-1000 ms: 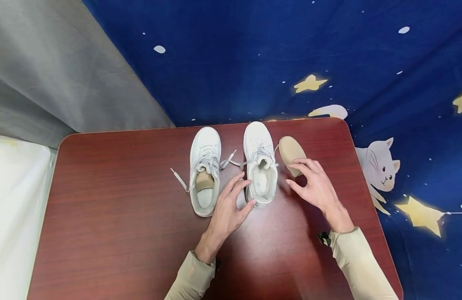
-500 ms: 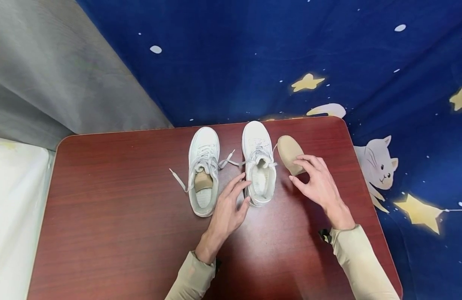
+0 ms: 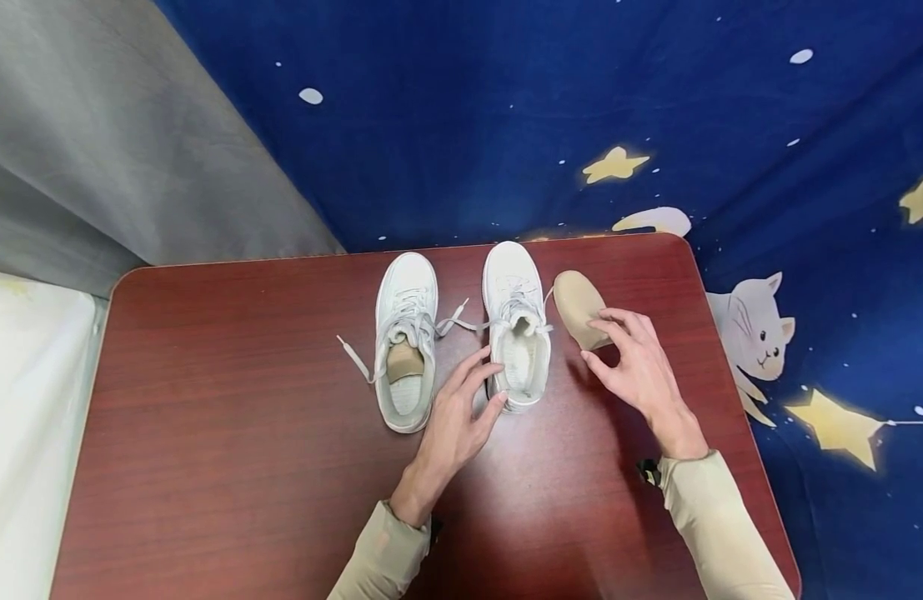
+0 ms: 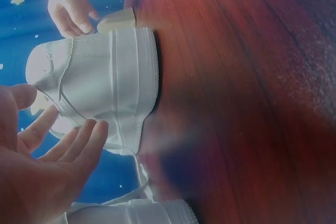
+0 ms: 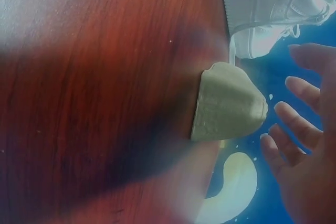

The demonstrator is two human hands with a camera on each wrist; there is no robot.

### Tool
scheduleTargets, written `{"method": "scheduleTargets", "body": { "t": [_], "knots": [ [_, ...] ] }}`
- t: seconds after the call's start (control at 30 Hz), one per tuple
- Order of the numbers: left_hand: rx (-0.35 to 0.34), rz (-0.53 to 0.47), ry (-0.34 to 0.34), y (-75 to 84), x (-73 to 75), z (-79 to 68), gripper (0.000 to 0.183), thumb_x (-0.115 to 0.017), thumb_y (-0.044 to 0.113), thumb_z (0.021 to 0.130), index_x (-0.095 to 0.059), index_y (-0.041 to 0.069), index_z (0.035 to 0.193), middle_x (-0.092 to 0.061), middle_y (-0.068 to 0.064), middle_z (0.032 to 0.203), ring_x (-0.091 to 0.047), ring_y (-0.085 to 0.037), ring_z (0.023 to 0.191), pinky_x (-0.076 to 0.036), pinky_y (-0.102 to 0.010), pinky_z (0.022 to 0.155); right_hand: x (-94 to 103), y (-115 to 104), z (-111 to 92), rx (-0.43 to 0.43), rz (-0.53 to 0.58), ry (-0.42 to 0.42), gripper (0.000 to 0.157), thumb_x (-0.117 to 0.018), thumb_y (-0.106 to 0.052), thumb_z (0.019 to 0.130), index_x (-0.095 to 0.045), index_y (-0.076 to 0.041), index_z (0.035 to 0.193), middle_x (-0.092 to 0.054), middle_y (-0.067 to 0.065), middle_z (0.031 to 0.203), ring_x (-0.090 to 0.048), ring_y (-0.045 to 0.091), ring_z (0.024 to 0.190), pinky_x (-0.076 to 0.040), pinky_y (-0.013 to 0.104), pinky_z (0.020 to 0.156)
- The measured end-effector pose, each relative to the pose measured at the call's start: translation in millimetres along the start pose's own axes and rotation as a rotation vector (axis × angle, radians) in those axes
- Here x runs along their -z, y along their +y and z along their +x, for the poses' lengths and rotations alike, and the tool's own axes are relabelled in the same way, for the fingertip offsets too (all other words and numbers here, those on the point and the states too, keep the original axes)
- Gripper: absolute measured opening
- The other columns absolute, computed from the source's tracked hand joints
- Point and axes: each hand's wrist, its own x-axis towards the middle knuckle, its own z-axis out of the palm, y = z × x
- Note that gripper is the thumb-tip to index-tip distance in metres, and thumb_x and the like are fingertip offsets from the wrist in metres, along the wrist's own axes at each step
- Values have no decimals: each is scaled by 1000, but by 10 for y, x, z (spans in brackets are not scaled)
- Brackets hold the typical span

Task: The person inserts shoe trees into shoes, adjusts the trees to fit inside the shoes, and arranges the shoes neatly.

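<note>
We seem poised to grasp the tan insert (image 3: pixel 577 307): our right hand (image 3: pixel 641 371), fingers apart, must pinch; our left hand (image 3: pixel 455 417), also parted, is empty.

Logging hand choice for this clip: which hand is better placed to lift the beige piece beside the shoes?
Likely the right hand: its fingers hover just above the beige piece, holding nothing. The left hand is farther off, with a white shoe between it and that piece.
</note>
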Motion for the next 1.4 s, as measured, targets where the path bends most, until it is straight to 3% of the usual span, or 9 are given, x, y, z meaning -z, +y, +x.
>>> {"method": "scheduleTargets", "body": {
  "t": [0.37,1.0,1.4],
  "knots": [
    [2,0,-4,-6,3,51,38,-68,23,92,-65,12,128,-51,-4,147,-51,-21,132,-40,-36,109,-26,84,0,-6,-6,24,50,-81,-25,76,-68,-8,121,-57,12,129,-49,38,117,-38,47,98],
    [32,-24,-29,-40,7,67,45,-69,26,91,-62,15,134,-48,-2,149,-49,-19,133,-40,-36,109,-86,139,-45,-84,8,-48,56,-82,-20,75,-63,-9,127,-54,11,132,-50,33,119,-40,47,98],
    [53,-41,-49,-42,-6,65,49,-68,26,91,-58,17,139,-47,-1,150,-50,-18,131,-49,-33,98,-122,134,-50,-106,9,-36,54,-83,-16,76,-64,-7,125,-54,14,131,-49,36,119,-38,47,100]
  ]
}}
